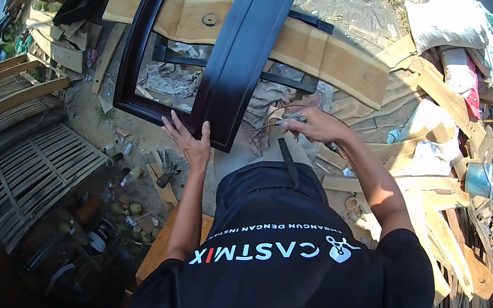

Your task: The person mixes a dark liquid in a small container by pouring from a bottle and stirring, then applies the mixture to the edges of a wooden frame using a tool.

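A glossy dark brown wooden frame (225, 82) with a wide right-hand rail stands in front of me, its top beyond the view's upper edge. My left hand (187, 140) holds its lower edge, the fingers spread on the bottom rail and the thumb against the wide rail's foot. To the right of the frame, my right hand (313, 125) is closed around a small grey tool (294, 119) with a thin rod-like tip. That tip points left toward the frame's lower right corner. The tool's exact kind is too small to tell.
Behind the frame a pale wooden plank (329, 61) lies across dark supports (288, 82). Crumpled cloth (170, 79) lies below it. Slatted woodwork (36, 168) and scattered litter are at the left. Stacked offcuts (432, 224), white sacks (453, 25) and a blue bucket (481, 179) are at the right.
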`<state>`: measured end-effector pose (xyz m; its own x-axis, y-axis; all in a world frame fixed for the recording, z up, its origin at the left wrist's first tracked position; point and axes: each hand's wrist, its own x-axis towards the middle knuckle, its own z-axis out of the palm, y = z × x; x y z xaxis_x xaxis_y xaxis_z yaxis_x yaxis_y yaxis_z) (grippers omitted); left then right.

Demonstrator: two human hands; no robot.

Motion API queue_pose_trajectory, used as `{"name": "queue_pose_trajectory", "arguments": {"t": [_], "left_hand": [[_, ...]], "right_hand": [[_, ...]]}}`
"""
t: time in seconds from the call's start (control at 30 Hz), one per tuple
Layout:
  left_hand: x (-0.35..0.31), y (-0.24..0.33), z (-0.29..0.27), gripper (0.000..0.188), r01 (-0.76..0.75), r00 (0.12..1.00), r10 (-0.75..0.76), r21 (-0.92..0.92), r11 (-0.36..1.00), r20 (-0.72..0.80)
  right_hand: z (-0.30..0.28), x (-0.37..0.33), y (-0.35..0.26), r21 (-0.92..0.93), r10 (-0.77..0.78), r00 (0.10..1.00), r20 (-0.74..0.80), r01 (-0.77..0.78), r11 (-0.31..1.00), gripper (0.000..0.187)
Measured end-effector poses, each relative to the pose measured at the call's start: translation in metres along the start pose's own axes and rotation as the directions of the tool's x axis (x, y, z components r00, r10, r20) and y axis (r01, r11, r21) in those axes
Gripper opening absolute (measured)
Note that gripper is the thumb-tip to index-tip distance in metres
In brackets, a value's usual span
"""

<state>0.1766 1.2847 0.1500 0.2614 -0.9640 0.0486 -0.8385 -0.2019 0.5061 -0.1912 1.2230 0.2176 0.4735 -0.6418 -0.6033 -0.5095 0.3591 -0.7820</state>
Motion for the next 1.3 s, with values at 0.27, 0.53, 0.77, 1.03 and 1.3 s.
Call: {"name": "queue_pose_trajectory", "arguments": {"t": [0.27, 0.53, 0.77, 1.03, 1.3], "left_hand": [[0.050, 0.068, 0.035, 0.101, -0.622, 0.733, 0.530, 0.106, 0.776, 0.427], [0.125, 0.149, 0.101, 0.098, -0.739, 0.619, 0.643, 0.058, 0.671, 0.451], [0.221, 0.237, 0.176, 0.093, -0.815, 0.530, 0.733, 0.015, 0.580, 0.427], [0.343, 0.324, 0.247, 0.080, -0.838, 0.515, 0.795, -0.008, 0.546, 0.319], [0.356, 0.275, 0.223, 0.082, -0.717, 0.686, 0.703, 0.010, 0.697, 0.186]], "right_hand": [[-0.047, 0.083, 0.054, 0.406, 0.146, 0.749, -0.647, 0.176, 0.897, 0.063], [-0.186, 0.102, 0.044, 0.329, 0.176, 0.515, -0.839, 0.224, 0.917, 0.071], [-0.196, 0.065, 0.080, 0.397, 0.203, 0.573, -0.794, 0.235, 0.887, 0.068], [-0.305, 0.118, 0.013, 0.322, 0.096, 0.621, -0.778, 0.263, 0.909, 0.066], [-0.311, 0.148, -0.059, -0.191, -0.169, 0.547, -0.820, 0.017, 0.981, 0.062]]}}
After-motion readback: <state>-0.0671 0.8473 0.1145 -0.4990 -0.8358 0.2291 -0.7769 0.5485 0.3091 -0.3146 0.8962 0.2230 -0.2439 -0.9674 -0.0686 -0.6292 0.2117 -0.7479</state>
